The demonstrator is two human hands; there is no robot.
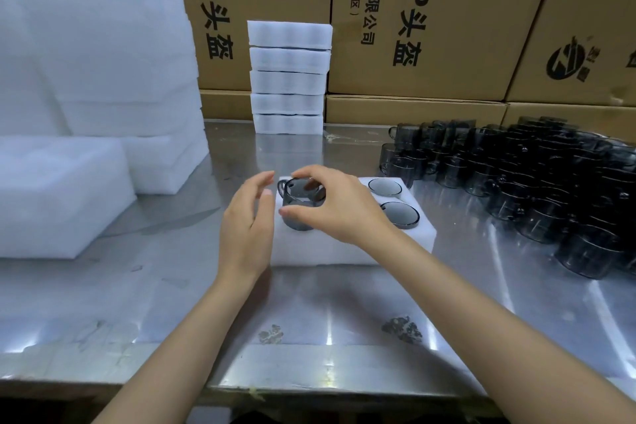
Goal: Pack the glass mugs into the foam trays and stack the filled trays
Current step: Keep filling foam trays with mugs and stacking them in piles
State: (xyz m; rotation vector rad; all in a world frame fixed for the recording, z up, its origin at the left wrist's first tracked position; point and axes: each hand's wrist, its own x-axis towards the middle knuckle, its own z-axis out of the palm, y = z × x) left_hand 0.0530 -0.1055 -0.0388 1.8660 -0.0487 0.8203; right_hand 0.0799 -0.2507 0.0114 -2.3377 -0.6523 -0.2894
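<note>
**Smoky Mug Held Over the Foam Tray**

A smoke-grey glass mug with a loop handle (298, 204) sits at the left end of a white rectangular foam tray (347, 248), its base low in a pocket and most of its body above the foam. The right hand (339, 206) grasps it from above, fingers curled over the rim and thumb against the near side. The left hand (248, 220) hovers just beside the mug's handle, released, fingers relaxed and holding nothing; whether it touches the glass cannot be told.

Two more grey glass mugs (392, 200) are seated in the tray's right-hand pockets, only their rims showing. The tray lies on a scuffed stainless steel table (172, 303).

To the right, a large cluster of loose grey glass mugs (537, 189) crowds the tabletop. Behind the tray, a stack of five white foam trays (289, 77) stands at the table's far edge. Big piles of white foam sheets (93, 72) fill the left side, and brown cardboard cartons printed with black characters (430, 17) line the back.
</note>
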